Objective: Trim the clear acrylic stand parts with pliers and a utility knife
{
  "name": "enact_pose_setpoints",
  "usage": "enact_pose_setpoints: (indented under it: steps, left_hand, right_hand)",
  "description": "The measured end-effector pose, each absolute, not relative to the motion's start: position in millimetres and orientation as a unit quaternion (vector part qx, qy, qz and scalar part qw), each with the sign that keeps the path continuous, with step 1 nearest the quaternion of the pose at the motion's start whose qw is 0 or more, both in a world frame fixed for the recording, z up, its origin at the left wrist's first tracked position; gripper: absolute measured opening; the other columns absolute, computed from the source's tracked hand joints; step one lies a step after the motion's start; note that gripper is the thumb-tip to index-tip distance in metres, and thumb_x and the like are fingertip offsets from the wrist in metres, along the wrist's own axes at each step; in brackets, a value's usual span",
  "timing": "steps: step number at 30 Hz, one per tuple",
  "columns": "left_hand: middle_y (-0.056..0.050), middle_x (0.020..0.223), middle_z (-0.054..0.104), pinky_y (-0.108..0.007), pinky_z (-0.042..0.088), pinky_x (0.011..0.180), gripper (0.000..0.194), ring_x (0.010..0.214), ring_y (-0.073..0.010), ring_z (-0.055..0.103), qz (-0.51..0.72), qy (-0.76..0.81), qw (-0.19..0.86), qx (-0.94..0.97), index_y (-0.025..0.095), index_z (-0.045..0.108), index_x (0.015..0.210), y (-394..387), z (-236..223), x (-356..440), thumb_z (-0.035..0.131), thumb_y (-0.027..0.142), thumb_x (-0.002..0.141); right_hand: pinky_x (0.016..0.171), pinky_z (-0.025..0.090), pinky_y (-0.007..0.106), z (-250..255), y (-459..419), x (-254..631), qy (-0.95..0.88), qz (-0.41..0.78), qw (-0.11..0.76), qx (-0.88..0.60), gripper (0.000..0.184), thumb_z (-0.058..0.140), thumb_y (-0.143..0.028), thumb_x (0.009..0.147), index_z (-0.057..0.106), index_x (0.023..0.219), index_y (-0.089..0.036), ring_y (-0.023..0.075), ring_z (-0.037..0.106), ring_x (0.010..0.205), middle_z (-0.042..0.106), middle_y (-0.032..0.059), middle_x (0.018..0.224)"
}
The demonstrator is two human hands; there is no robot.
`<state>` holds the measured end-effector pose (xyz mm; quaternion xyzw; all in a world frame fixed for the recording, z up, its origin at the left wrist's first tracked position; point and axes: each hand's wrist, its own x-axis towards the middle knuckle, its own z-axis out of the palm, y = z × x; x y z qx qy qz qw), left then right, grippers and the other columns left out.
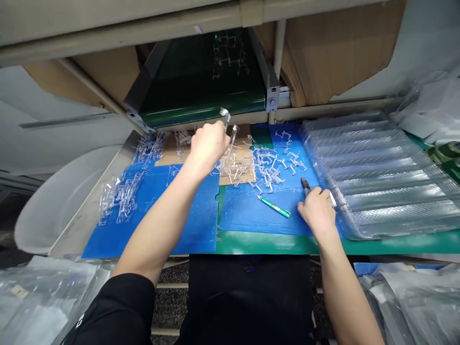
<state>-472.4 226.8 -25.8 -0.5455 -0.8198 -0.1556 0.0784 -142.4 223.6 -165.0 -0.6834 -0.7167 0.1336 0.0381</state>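
Note:
My left hand (210, 143) is closed round a clear plastic moulded piece (225, 114), held up near the front end of the conveyor; part of the piece is hidden by the fingers. My right hand (318, 208) grips a pair of nippers (305, 183), whose dark jaws point away from me over the blue sheet (244, 211). Between the hands lies a heap of small clear plastic parts (268, 167), partly on a piece of cardboard (212, 179). A slim green pen-like tool (273, 206) rests on the blue sheet, left of my right hand.
A dark green conveyor belt (179, 81) carries more clear pieces at the back. Clear moulded frames (120, 196) stand in rows at left. Stacked clear ribbed trays (384, 177) occupy the right side. Plastic bags (409, 302) lie at lower right, and a white tub (61, 201) stands left.

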Motion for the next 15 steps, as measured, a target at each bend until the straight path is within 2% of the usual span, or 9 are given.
enact_pose_setpoints:
  steps: [1, 3, 6, 8, 9, 11, 13, 15]
  left_hand:
    - [-0.014, 0.083, 0.071, -0.039, 0.054, 0.082, 0.007, 0.083, -0.0285, 0.069, -0.216, -0.804, 0.084, -0.548, 0.017, 0.068, 0.093, 204, -24, -483, 0.061, 0.02, 0.095]
    - [-0.005, 0.068, 0.063, -0.031, 0.047, 0.067, 0.018, 0.063, -0.0192, 0.06, -0.339, -0.763, 0.04, -0.549, 0.02, 0.061, 0.083, 153, -29, -498, 0.061, 0.026, 0.1]
    - [0.001, 0.063, 0.057, -0.025, 0.034, 0.049, 0.03, 0.048, -0.0109, 0.046, -0.525, -0.69, -0.105, -0.487, 0.021, 0.057, 0.084, 83, -58, -502, 0.063, 0.041, 0.106]
    - [0.003, 0.064, 0.056, -0.022, 0.03, 0.043, 0.033, 0.045, -0.0081, 0.042, -0.618, -0.644, -0.2, -0.404, 0.021, 0.058, 0.087, 49, -86, -494, 0.068, 0.048, 0.104]
    - [0.004, 0.064, 0.055, -0.021, 0.029, 0.042, 0.034, 0.044, -0.0071, 0.041, -0.647, -0.626, -0.238, -0.364, 0.021, 0.058, 0.088, 36, -99, -489, 0.071, 0.05, 0.102]
    - [0.004, 0.064, 0.055, -0.019, 0.029, 0.042, 0.035, 0.045, -0.0059, 0.04, -0.674, -0.604, -0.298, -0.304, 0.021, 0.06, 0.089, 17, -121, -478, 0.074, 0.051, 0.101]
    - [0.004, 0.063, 0.054, -0.018, 0.028, 0.043, 0.035, 0.047, -0.0057, 0.04, -0.678, -0.589, -0.34, -0.278, 0.02, 0.061, 0.088, 4, -134, -469, 0.074, 0.05, 0.101]
    - [0.003, 0.062, 0.054, -0.018, 0.029, 0.044, 0.036, 0.049, -0.0059, 0.041, -0.672, -0.579, -0.375, -0.271, 0.02, 0.061, 0.087, -7, -140, -464, 0.073, 0.049, 0.102]
  right_hand:
    - [0.093, 0.054, 0.059, -161, 221, -139, -0.711, 0.147, 0.051, -0.686, 0.048, 0.056, -0.023, 0.094, 0.054, 0.135, 0.002, 0.0495, 0.067, 0.117, 0.056, 0.0383, 0.133]
    - [0.092, 0.055, 0.054, -152, 205, -132, -0.7, 0.181, 0.077, -0.686, 0.046, 0.048, -0.025, 0.096, 0.054, 0.134, 0.0, 0.0433, 0.07, 0.11, 0.06, 0.0343, 0.128]
    - [0.079, 0.058, 0.04, -139, 155, -136, -0.703, 0.285, 0.111, -0.642, 0.041, 0.036, -0.034, 0.101, 0.054, 0.131, -0.012, 0.0284, 0.07, 0.085, 0.066, 0.0163, 0.107]
    - [0.07, 0.055, 0.034, -132, 110, -152, -0.697, 0.461, 0.134, -0.533, 0.037, 0.037, -0.044, 0.105, 0.053, 0.126, -0.017, 0.0216, 0.064, 0.074, 0.063, 0.0072, 0.097]
    - [0.071, 0.053, 0.032, -128, 88, -162, -0.681, 0.553, 0.127, -0.464, 0.037, 0.042, -0.049, 0.106, 0.054, 0.124, -0.019, 0.0204, 0.062, 0.076, 0.062, 0.0052, 0.096]
    - [0.083, 0.051, 0.032, -122, 53, -187, -0.66, 0.648, 0.076, -0.372, 0.034, 0.05, -0.051, 0.108, 0.057, 0.123, -0.022, 0.0206, 0.062, 0.089, 0.062, 0.0044, 0.103]
    - [0.093, 0.048, 0.034, -119, 33, -210, -0.664, 0.662, 0.023, -0.348, 0.027, 0.052, -0.047, 0.111, 0.058, 0.123, -0.024, 0.0211, 0.061, 0.101, 0.064, 0.0041, 0.11]
    - [0.096, 0.047, 0.034, -119, 29, -228, -0.67, 0.656, -0.005, -0.348, 0.021, 0.05, -0.042, 0.112, 0.058, 0.122, -0.025, 0.0209, 0.061, 0.104, 0.065, 0.0032, 0.112]
